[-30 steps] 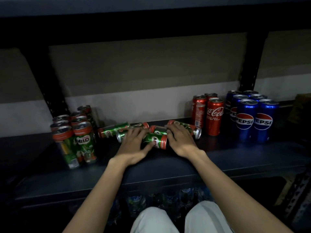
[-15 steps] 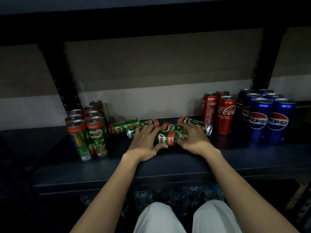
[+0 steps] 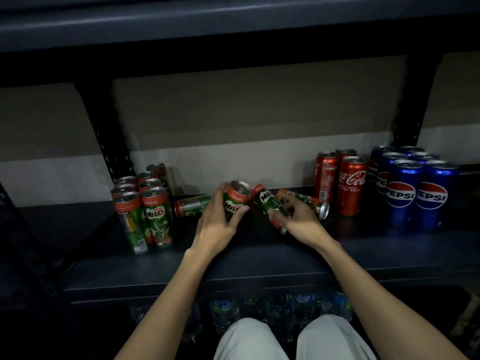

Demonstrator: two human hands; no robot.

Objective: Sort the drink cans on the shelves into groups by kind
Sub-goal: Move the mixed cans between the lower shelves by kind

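Note:
My left hand (image 3: 217, 224) grips a green Milo can (image 3: 235, 201), raised nearly upright with its top facing me. A second Milo can (image 3: 268, 201) is tilted up in the grip of my right hand (image 3: 298, 220). Two more Milo cans lie on their sides on the dark shelf (image 3: 259, 258): one (image 3: 192, 205) behind my left hand, one (image 3: 309, 202) behind my right. Several Milo cans (image 3: 148, 206) stand grouped at the left. Three red Coca-Cola cans (image 3: 350, 185) stand to the right, with several blue Pepsi cans (image 3: 413, 190) beside them.
A black perforated upright (image 3: 104, 131) rises behind the Milo group, another upright (image 3: 410, 100) behind the Pepsi cans. The upper shelf (image 3: 233, 27) overhangs close above. Water bottles (image 3: 259, 313) fill the shelf below, above my knees.
Both hands have closed round lying Milo cans and lifted them: the left one now nearly upright, the right one tilted. The view has shifted left.

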